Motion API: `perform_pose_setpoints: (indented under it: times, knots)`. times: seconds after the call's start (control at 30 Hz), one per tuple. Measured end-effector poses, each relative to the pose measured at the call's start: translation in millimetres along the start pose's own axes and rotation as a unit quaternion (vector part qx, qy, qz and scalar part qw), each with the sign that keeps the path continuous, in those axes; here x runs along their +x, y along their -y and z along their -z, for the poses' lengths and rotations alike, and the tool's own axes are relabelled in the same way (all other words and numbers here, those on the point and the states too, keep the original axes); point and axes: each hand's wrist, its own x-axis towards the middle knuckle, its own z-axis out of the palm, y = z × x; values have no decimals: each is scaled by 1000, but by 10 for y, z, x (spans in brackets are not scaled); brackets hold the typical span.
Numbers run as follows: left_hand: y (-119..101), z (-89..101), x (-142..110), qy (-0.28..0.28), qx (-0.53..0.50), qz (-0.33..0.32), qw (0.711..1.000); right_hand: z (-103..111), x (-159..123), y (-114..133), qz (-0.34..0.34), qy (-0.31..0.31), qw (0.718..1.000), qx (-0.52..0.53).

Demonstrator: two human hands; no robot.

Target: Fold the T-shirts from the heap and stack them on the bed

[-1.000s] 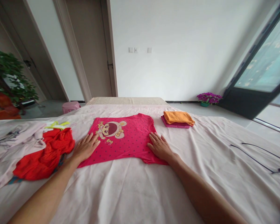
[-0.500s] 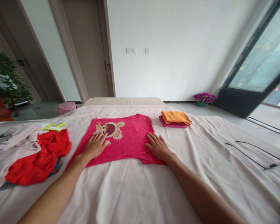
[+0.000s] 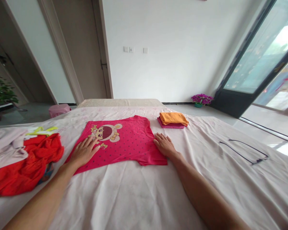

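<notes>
A pink T-shirt (image 3: 124, 145) with dark dots and a cartoon girl print lies spread flat on the bed sheet (image 3: 124, 195), its neckline to the right. My left hand (image 3: 85, 151) rests flat on the shirt's lower part, just below the print, fingers apart. At the shirt's neck and shoulder edge, my right hand (image 3: 165, 145) lies flat with fingers outstretched, mostly on the sheet beside the collar. Neither hand grips any cloth.
Folded orange and magenta clothes (image 3: 174, 119) are stacked beyond my right hand. Eyeglasses (image 3: 251, 151) lie at the right. Rumpled red clothing (image 3: 38, 159) and pale clothes (image 3: 8, 148) are heaped at the left. A pink stool (image 3: 60, 110) stands past the bed.
The view has turned slightly right. My left hand has slid toward the shirt's lower hem, and my right hand has moved outward off the neckline onto the sheet.
</notes>
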Motion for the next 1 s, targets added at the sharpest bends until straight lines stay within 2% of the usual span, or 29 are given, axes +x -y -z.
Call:
perform_pose_setpoints:
  times: [0.17,0.23,0.5,0.67,0.77,0.8,0.87,1.0]
  knots:
    - [24,-35,-26,-24,-19,13,999,97,1,-58,-94,-71,993,29]
    - [25,-37,-25,-31,-24,12,999,126,-6,-37,-112,-87,989,28]
    - [54,-73,-15,-40,-30,7,999,145,-2,-55,-96,-69,993,25]
    - [69,-82,-16,-63,-39,-3,997,164,-19,-63,-101,-85,991,33]
    - [78,-79,-13,-72,-34,-22,997,239,-23,-24,-71,-96,990,77]
    - [81,-80,-11,-75,-32,-28,996,278,-21,-11,-51,-83,990,103]
    - [84,-84,-7,-80,-29,-33,996,377,-19,13,10,-15,985,170]
    - [87,-99,2,-81,-12,-33,996,597,-70,83,139,194,940,245]
